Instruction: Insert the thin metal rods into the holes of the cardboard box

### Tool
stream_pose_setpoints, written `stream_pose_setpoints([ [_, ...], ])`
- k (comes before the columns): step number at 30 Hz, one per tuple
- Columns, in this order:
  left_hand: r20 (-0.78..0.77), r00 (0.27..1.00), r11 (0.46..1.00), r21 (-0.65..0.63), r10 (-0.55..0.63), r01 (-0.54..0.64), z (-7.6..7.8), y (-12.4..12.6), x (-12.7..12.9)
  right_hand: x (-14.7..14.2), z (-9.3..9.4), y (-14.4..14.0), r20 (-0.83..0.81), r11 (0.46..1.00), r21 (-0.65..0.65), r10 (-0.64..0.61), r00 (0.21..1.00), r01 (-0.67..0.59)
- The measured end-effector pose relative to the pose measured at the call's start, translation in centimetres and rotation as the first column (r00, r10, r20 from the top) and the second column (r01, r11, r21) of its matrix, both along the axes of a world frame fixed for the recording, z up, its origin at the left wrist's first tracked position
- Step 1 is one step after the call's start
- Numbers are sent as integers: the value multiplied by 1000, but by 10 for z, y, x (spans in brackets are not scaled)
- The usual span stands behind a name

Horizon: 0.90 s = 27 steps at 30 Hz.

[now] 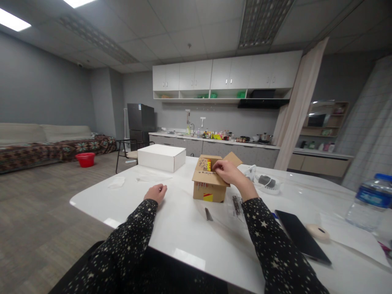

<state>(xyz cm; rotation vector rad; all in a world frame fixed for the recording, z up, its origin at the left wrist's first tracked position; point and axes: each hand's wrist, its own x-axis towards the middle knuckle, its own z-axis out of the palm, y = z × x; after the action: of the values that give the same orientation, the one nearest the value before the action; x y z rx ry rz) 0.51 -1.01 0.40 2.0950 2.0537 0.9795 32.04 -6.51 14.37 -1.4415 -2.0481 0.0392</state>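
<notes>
Black sleeves dotted with pale stars stretch out from the seated person onto the white table, and everything is easiest placed from the small cardboard box that stands near the table's middle. Nearer than the box and to its right, a dark phone lies flat beside a small pale oval thing, with a water bottle standing farther right by the edge. Just in front of the box lie a thin dark strip and a clear packet with dark pieces inside; what they are I cannot tell.

To the left of the box, apart from it, the left hand rests on the tabletop with its fingers curled loosely under, holding nothing. The right hand is up on the box itself, fingers bent over the top edge and touching the inner flap at the opening; whether it pinches anything small there I cannot tell. One flap of the box stands open behind the hand.

Right of the box, just past the wrist, sits a white tangle of cord and a small grey gadget. Behind the box to the left lies a closed white box, with crumpled clear wrap nearer the table's left edge. Far beyond the box runs a kitchen counter under white cupboards, with a dark fridge at its left end. Far left of that, a red basin sits on the floor before a sofa.
</notes>
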Motion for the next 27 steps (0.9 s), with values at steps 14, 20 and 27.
stream_pose_setpoints([
  [14,-26,1000,1000,-5,7,-7,-1,2,-1,1,-2,2,22,1000,-11,-1,1000,1],
  [20,-25,1000,1000,0,4,-4,-1,1,0,0,-1,-1,17,1000,-27,-4,1000,4],
  [27,-25,1000,1000,-7,-1,1,-1,2,0,-14,5,-9,-19,993,78,85,996,-83],
])
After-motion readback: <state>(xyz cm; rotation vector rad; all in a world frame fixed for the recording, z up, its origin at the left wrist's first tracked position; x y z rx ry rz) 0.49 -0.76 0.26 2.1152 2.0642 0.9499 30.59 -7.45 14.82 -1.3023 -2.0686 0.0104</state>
